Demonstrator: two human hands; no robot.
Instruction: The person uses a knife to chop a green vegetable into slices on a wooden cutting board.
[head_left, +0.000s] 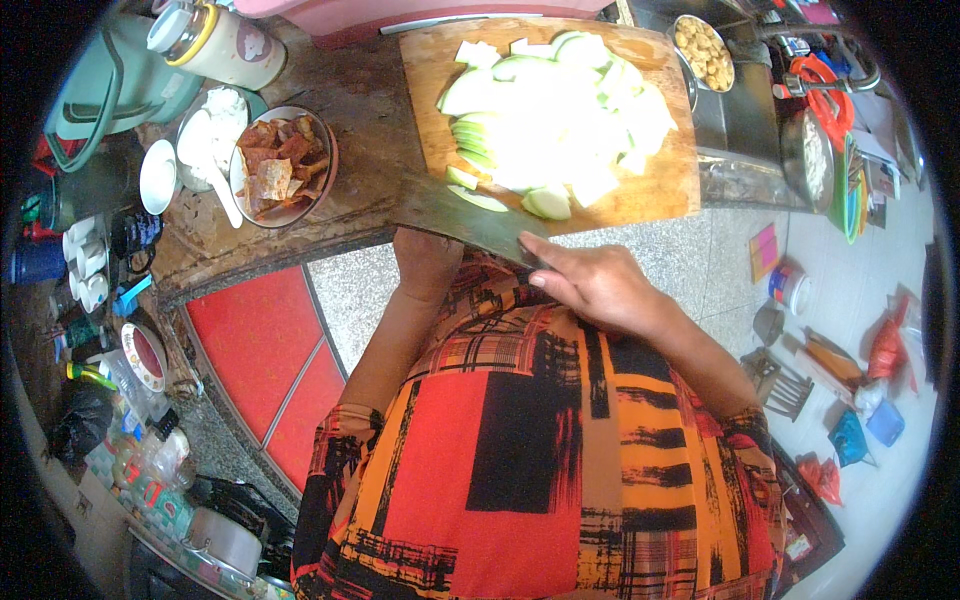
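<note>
My right hand (611, 289) grips a broad-bladed cleaver (480, 225) near the heel of its blade, with the handle hidden in my palm. The blade slants to the left over the near edge of a wooden cutting board (427, 82). Just under the blade's left part is my left hand (427, 262), in front of the counter edge; its fingers are hidden, so what they do cannot be seen. Pale green sliced vegetable (551, 120), possibly gourd, is heaped on the board, its middle washed out by glare. A few slices lie next to the blade.
Left of the board stand a bowl of reddish-brown dried meat pieces (281, 176), a bowl of white stuff with a spoon (217, 127), a small white cup (158, 176) and a large jar (225, 49). A bowl of yellowish chunks (703, 52) sits right, near a faucet (847, 82).
</note>
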